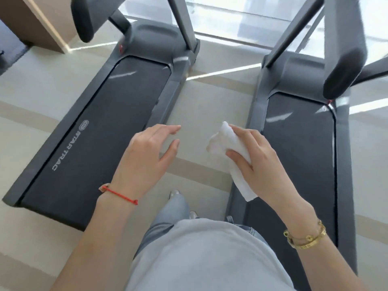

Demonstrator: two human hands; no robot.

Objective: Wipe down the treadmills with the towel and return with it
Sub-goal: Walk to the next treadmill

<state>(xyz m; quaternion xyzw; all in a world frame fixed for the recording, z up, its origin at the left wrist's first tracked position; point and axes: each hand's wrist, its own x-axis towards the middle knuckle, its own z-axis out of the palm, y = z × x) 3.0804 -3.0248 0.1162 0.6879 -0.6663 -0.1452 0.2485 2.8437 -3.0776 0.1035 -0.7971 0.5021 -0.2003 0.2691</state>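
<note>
Person, seen from above: bare forearms, no sleeves in view; pale grey-blue top (210, 257) filling the lower centre of the frame, light blue jeans (168, 219) showing above it, and a pale shoe tip (174, 193) at centre. Left hand (144, 156): thin red cord bracelet (119, 194) at the wrist. Right hand (262, 162): stacked gold bangles and chain (305, 237) at the wrist, lower right.

White towel (230, 151) hangs crumpled between two dark treadmills (98, 131).
</note>
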